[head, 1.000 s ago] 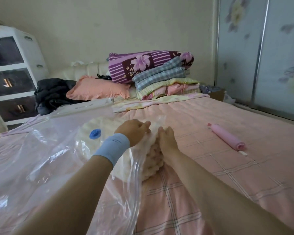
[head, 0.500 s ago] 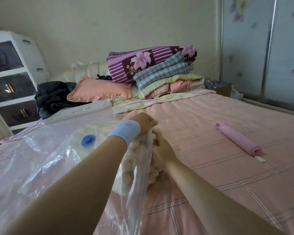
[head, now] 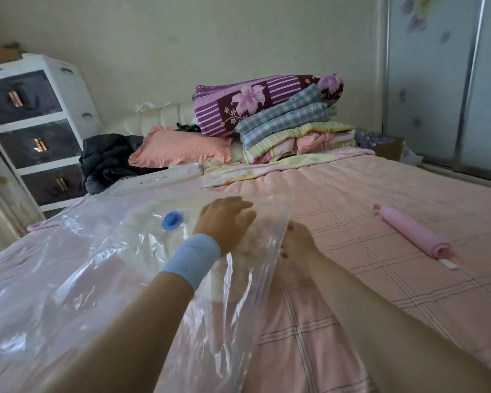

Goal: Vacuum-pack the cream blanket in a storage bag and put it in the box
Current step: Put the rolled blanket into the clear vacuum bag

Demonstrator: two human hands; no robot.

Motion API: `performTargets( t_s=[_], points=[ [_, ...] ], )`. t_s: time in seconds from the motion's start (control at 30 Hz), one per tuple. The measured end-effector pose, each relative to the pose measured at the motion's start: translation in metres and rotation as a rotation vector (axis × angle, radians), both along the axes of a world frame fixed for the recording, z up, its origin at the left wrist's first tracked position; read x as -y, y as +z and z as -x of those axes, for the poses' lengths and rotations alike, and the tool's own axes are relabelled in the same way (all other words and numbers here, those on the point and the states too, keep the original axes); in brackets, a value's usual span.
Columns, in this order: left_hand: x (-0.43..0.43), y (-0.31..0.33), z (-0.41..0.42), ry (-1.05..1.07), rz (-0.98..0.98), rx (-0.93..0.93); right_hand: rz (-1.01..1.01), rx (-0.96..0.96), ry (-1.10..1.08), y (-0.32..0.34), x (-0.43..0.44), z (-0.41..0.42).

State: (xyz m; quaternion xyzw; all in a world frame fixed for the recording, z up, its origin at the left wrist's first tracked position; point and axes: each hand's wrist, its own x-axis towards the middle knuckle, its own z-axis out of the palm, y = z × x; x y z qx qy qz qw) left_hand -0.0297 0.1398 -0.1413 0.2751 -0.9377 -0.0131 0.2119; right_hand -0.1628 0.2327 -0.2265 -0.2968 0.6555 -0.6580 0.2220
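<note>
The blanket (head: pixel 227 282) lies inside the clear bag (head: pixel 82 265) on the pink bed (head: pixel 380 199), a cream lump seen through the film. The left hand (head: pixel 224 219), with a blue wristband (head: pixel 192 259), rests on top of the bag right over the blanket, palm down, fingers stretched forward and loosely together. The blanket shows through the film from the hand's 9 o'clock round to its 6 o'clock. The blue valve (head: pixel 171 220) sits on the film just beside this hand at its 9 o'clock. The right hand (head: pixel 295 239) is at the left hand's 4 o'clock, at the bag's open edge and against the blanket's side. It is blurred behind the plastic, so I cannot tell how its fingers lie. A pink roll (head: pixel 411 235) lies well apart at the hands' 3 o'clock. At 12 o'clock, across the bed, is a pile (head: pixel 289 129) of folded bedding, with a pillow (head: pixel 179 148) at 11 o'clock and drawers (head: pixel 31 123) at 10 o'clock
</note>
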Motion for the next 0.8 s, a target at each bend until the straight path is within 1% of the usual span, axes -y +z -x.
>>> performTargets(
  t_s=[0.03,0.07,0.1,0.13,0.17,0.2,0.23,0.27,0.3,0.33,0.37,0.43,0.47,0.5,0.53,0.6,0.63,0.67,0.73,0.77,0.8],
  points=[
    [0.003,-0.012,-0.01,0.005,0.006,0.056,0.002,-0.004,-0.13,0.003,-0.002,0.005],
    [0.003,-0.025,-0.02,-0.001,0.014,0.122,-0.017,-0.109,-0.27,0.007,-0.006,0.005],
    [0.002,-0.037,-0.029,-0.014,0.036,0.177,-0.057,-0.278,-0.393,0.01,-0.01,0.002],
    [-0.001,-0.049,-0.039,-0.023,0.071,0.2,-0.02,-0.532,-0.461,0.012,-0.016,-0.007],
    [-0.003,-0.057,-0.044,-0.025,0.109,0.199,0.012,-0.832,-0.456,0.009,-0.018,-0.013],
    [-0.005,-0.062,-0.049,-0.018,0.138,0.182,0.011,-1.113,-0.358,0.005,-0.019,-0.018],
    [-0.006,-0.066,-0.055,-0.008,0.152,0.161,-0.03,-1.321,-0.193,0.0,-0.018,-0.021],
    [-0.008,-0.069,-0.063,0.004,0.161,0.133,-0.145,-1.414,0.006,-0.005,-0.02,-0.028],
    [-0.009,-0.072,-0.069,0.007,0.172,0.09,-0.266,-1.392,0.156,-0.011,-0.02,-0.033],
    [-0.012,-0.076,-0.077,0.008,0.179,0.016,-0.364,-1.357,0.218,-0.019,-0.021,-0.038],
    [-0.015,-0.081,-0.085,0.012,0.186,-0.086,-0.428,-1.35,0.212,-0.025,-0.023,-0.044],
    [-0.022,-0.093,-0.101,0.05,0.182,-0.304,-0.452,-1.414,0.101,-0.028,-0.03,-0.054],
    [-0.024,-0.098,-0.107,0.074,0.152,-0.368,-0.404,-1.456,0.057,-0.03,-0.031,-0.055],
    [-0.026,-0.101,-0.114,0.09,0.111,-0.378,-0.349,-1.501,0.049,-0.027,-0.033,-0.058],
    [-0.028,-0.105,-0.123,0.102,0.072,-0.33,-0.281,-1.547,0.077,-0.026,-0.035,-0.061],
    [-0.029,-0.114,-0.136,0.091,0.033,-0.183,-0.155,-1.704,0.158,-0.025,-0.037,-0.065],
    [-0.032,-0.116,-0.142,0.07,0.017,-0.134,-0.124,-1.76,0.177,-0.025,-0.038,-0.066],
    [-0.036,-0.117,-0.148,0.053,-0.025,-0.088,-0.152,-1.76,0.195,-0.026,-0.04,-0.065],
    [-0.049,-0.115,-0.153,0.028,-0.154,0.05,-0.272,-1.694,0.217,-0.029,-0.048,-0.059],
    [-0.054,-0.114,-0.154,0.024,-0.214,0.185,-0.331,-1.68,0.234,-0.03,-0.052,-0.057],
    [-0.061,-0.113,-0.155,0.033,-0.241,0.37,-0.399,-1.668,0.267,-0.032,-0.057,-0.056]
  ],
)
